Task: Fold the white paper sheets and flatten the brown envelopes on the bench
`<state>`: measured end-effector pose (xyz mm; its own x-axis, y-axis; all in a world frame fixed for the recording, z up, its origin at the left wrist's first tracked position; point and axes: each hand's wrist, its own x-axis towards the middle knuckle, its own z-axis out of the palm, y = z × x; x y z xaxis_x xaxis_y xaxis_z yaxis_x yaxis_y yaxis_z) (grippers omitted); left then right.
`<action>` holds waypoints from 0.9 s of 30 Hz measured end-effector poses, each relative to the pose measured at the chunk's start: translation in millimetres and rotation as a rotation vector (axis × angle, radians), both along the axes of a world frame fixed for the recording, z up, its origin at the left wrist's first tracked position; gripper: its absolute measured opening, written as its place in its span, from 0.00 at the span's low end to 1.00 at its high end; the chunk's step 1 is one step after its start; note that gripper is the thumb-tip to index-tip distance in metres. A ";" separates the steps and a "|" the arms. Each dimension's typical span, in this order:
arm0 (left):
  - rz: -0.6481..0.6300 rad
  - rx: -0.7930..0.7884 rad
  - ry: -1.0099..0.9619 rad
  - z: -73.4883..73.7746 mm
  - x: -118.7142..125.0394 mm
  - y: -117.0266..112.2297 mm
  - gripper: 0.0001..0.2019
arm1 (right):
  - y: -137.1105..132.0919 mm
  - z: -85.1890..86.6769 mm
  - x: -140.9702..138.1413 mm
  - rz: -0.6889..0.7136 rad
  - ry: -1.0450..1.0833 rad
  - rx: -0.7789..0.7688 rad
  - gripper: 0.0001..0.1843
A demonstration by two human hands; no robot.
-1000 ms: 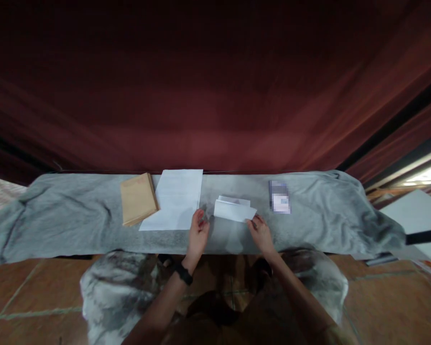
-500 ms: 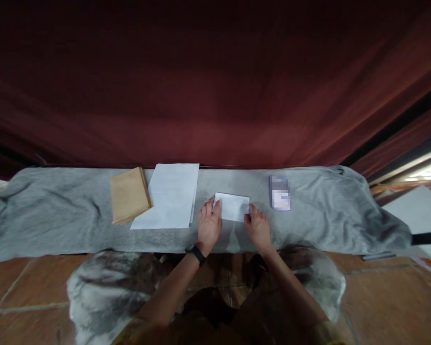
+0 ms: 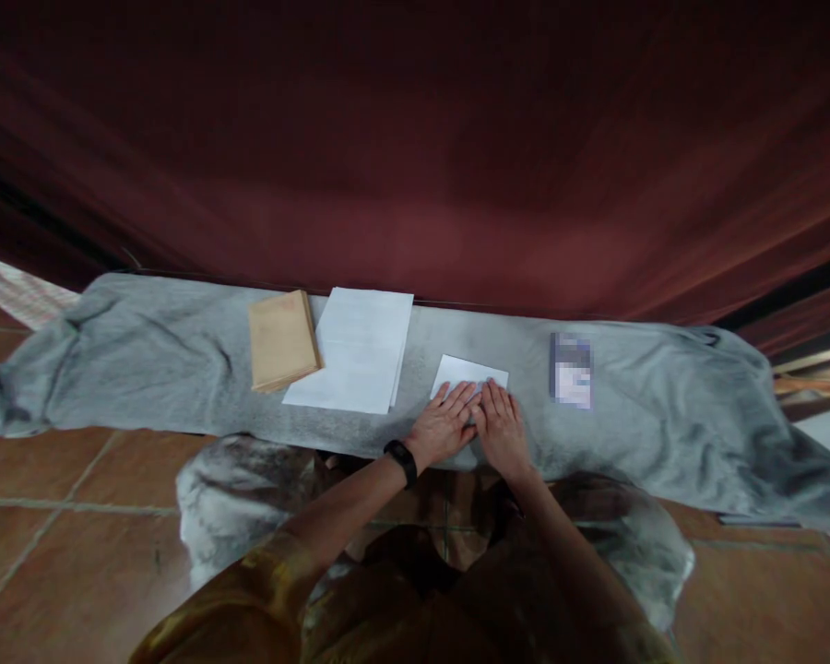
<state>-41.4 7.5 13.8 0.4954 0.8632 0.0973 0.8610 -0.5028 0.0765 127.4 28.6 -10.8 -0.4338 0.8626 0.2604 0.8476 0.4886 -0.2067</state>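
A small folded white paper [image 3: 471,370] lies on the grey cloth in front of me, its far edge showing past my fingers. My left hand [image 3: 444,426] rests flat on its near part, fingers stretched out and slanting to the right. Beside it my right hand [image 3: 502,429] also lies flat on the paper, fingers extended away from me. The two hands touch or nearly touch at the thumbs. Under them the paper's near edge is hidden. A dark band [image 3: 402,461] circles my left wrist.
Left of my hands lie large white sheets [image 3: 360,350], with a stack of brown envelopes [image 3: 283,341] overlapping their left side. A small blurred box [image 3: 572,371] stands to the right. The grey cloth [image 3: 159,355] covers a narrow bench before a dark red curtain [image 3: 415,221].
My hands have come together from the folded paper's two sides and now lie flat over its near part. The view has shifted and tilted slightly.
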 end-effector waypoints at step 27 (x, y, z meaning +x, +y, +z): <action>0.257 0.022 -0.124 -12.1 -16.9 2.4 0.28 | -2.6 -2.8 -2.2 -0.200 0.005 0.046 0.30</action>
<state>-58.4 9.9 1.8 0.2440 0.9558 0.1638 0.9452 -0.2722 0.1803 125.2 26.0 -13.6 -0.2540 0.9184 0.3035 0.9276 0.3202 -0.1926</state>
